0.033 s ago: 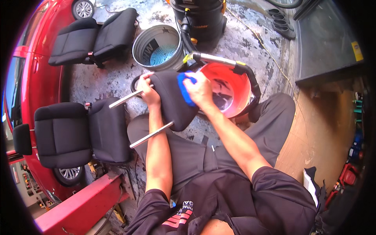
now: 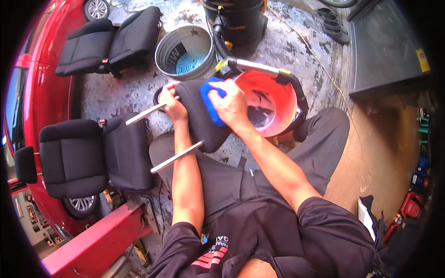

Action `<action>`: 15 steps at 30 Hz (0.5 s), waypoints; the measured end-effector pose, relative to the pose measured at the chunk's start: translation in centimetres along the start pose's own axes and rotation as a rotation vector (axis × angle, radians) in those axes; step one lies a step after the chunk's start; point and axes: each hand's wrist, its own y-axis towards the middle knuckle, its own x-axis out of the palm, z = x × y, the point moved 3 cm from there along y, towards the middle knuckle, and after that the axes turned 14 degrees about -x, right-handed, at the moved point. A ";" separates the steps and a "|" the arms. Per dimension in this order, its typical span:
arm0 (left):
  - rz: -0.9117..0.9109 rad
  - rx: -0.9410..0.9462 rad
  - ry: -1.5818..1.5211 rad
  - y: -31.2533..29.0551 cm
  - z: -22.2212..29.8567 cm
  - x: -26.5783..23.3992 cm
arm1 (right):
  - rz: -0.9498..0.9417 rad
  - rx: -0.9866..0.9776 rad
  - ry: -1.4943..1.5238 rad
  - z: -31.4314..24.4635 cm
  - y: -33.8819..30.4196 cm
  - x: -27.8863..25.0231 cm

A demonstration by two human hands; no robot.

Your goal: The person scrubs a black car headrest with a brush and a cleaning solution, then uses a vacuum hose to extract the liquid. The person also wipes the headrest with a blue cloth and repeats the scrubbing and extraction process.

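A black car headrest (image 2: 199, 113) with two bare metal posts (image 2: 177, 156) is held above my lap, its posts pointing to the left. My left hand (image 2: 173, 103) is wrapped round its upper left end, beside one post. Pressed against the fabric is a blue, nubby cleaning cloth (image 2: 207, 104). My right hand (image 2: 228, 104) is closed on this cloth from the right, with bent fingers. The cloth hides part of the headrest's face.
Beyond the headrest stand a red bucket (image 2: 285, 104), a grey bucket (image 2: 160, 58) with a blue grid inside, and a black shop vacuum (image 2: 238, 28) with hose. Black car seats (image 2: 85, 157) lie left, near a red car (image 2: 44, 92). A red metal beam (image 2: 92, 238) is at lower left.
My right hand has slid the blue cloth a little to the left across the headrest. The headrest has shifted slightly left and up with my left hand.
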 end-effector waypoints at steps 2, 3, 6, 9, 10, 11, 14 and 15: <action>0.007 0.001 0.043 0.5 -0.6 -0.4 | -0.067 -0.084 0.050 -6.3 0.0 -0.4; 0.069 0.125 0.138 0.5 -0.9 -0.1 | -0.083 -0.129 0.048 -7.1 -0.5 -0.7; 0.071 0.083 0.006 0.3 -1.3 1.2 | 0.033 -0.119 0.025 -1.7 -0.5 -0.3; 0.104 -0.043 -0.091 0.7 -4.1 1.0 | -0.025 0.144 -0.192 10.5 -2.7 -0.9; 0.118 -0.026 -0.079 1.0 -4.5 1.5 | -0.004 0.150 -0.239 13.3 -3.4 -1.4; 0.146 -0.002 -0.053 1.8 -4.8 1.0 | -0.012 0.159 -0.256 12.5 -2.9 -1.0; 0.224 0.157 0.180 2.5 -4.8 -0.2 | 0.099 0.035 -0.035 6.1 -2.9 0.3; 0.256 0.215 0.290 2.3 -4.9 -1.3 | 0.058 -0.054 0.048 1.1 -2.7 0.5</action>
